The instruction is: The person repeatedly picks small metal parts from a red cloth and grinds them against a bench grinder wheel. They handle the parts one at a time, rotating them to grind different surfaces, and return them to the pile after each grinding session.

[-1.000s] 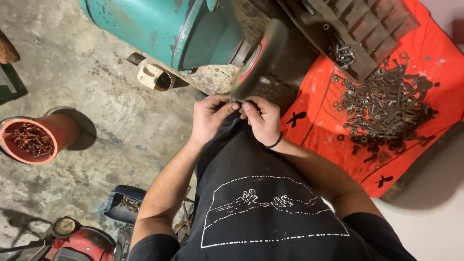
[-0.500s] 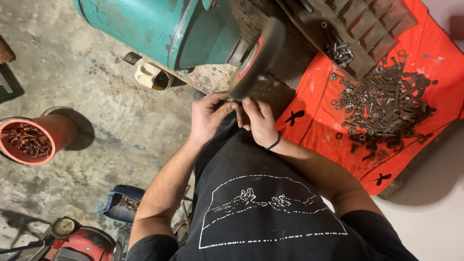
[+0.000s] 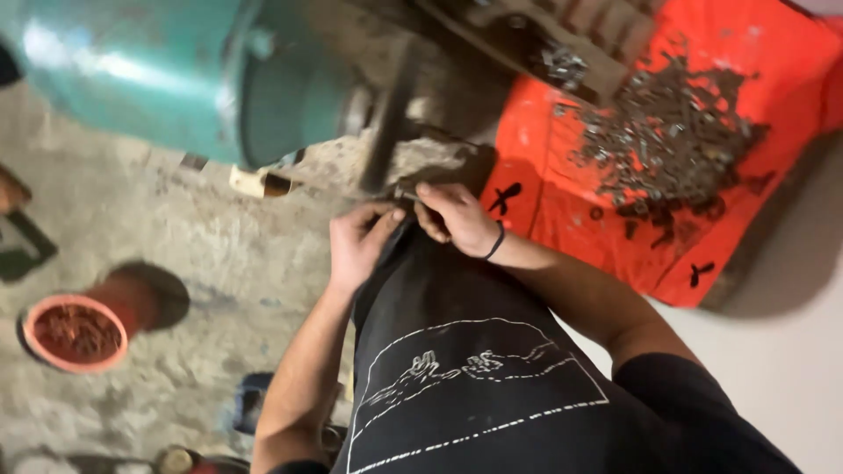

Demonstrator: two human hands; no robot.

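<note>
My left hand (image 3: pixel 358 244) and my right hand (image 3: pixel 457 219) meet just below a dark wheel (image 3: pixel 386 132) on the side of a teal machine (image 3: pixel 176 79). Between the fingertips of both hands sits a small grey metal part (image 3: pixel 406 191), pinched close to the wheel's lower edge. The view is blurred, so the part's shape is unclear. A dark band circles my right wrist. My black shirt with a white line drawing fills the lower middle of the view.
An orange sheet (image 3: pixel 562 219) to the right carries a heap of several dark metal bolts and nuts (image 3: pixel 667 140). A dark grooved metal block (image 3: pixel 562 44) lies above it. A red-rimmed pot of rusty bits (image 3: pixel 75 332) stands on the concrete floor at left.
The camera has swung and blurred, so everything sits lower and further right in the view. Both hands stay together on the small part beneath the wheel.
</note>
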